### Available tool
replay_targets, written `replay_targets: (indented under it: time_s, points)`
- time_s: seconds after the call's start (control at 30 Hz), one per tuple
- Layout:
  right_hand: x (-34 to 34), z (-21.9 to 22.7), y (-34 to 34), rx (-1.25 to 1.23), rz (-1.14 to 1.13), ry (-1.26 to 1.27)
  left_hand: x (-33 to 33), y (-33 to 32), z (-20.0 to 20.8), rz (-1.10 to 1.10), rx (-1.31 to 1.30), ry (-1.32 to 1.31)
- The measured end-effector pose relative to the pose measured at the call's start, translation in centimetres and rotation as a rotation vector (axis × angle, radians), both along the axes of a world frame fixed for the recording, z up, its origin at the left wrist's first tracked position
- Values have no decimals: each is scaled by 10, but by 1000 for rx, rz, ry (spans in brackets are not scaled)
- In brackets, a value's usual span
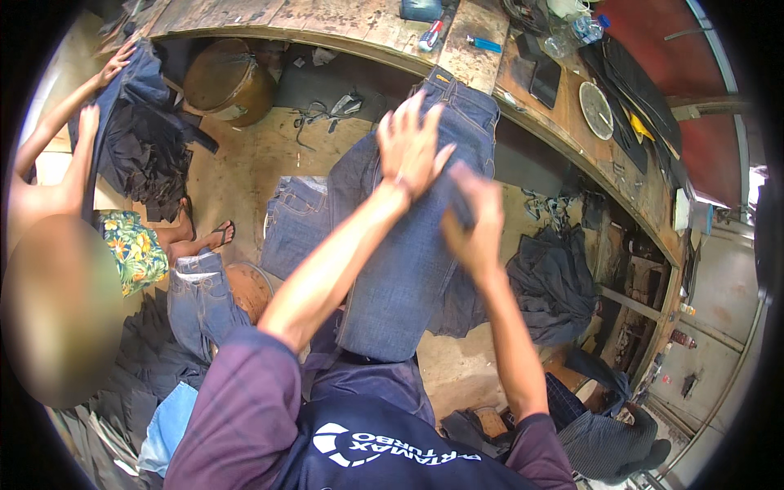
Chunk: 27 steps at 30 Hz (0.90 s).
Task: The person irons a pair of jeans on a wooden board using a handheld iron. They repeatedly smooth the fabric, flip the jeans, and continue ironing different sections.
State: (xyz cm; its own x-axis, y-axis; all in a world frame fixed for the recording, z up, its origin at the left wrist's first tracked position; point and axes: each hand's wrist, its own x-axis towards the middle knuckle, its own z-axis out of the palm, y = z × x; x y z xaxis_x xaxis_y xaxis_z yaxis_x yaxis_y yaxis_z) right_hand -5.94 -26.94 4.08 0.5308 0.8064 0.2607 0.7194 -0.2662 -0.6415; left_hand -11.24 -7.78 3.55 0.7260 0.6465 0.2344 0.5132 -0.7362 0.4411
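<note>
A pair of dark blue jeans (396,286) stretches from the workbench edge down to my lap, its waistband lying at the far end. My left hand (411,145) rests on the upper part of the jeans, palm down with fingers spread. Just right of it, my right hand (480,216) is smeared by motion, its fingers closed round a dark block-like thing (461,204) at the denim. The exact kind of that thing cannot be made out. Another pair of jeans (294,229) lies beneath, to the left.
The wooden workbench (359,37) curves across the far side and right, bearing a phone (545,82), a box cutter (430,35), a blue lighter (484,44) and a plastic bottle (588,30). At left a co-worker's hands (114,67) hold jeans. Dark garments (555,282) lie piled around.
</note>
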Motion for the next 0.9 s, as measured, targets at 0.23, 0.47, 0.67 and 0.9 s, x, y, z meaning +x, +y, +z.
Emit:
replay_targets:
  time_s: [0.23, 0.47, 0.67, 0.9]
  points:
    - [65, -95, 27, -8, -197, -298, -347, -228, -55, 138, -1022, 130]
    - [-171, -34, -54, -191, -55, -166, -489, -157, -161, -149, -485, 1275]
    - [-231, -29, 19, -85, 150, 174, -329, -96, -98, 350, -425, -236]
    - [-101, 10, -55, -92, -333, -149, -120, -113, -22, 313, -601, 337]
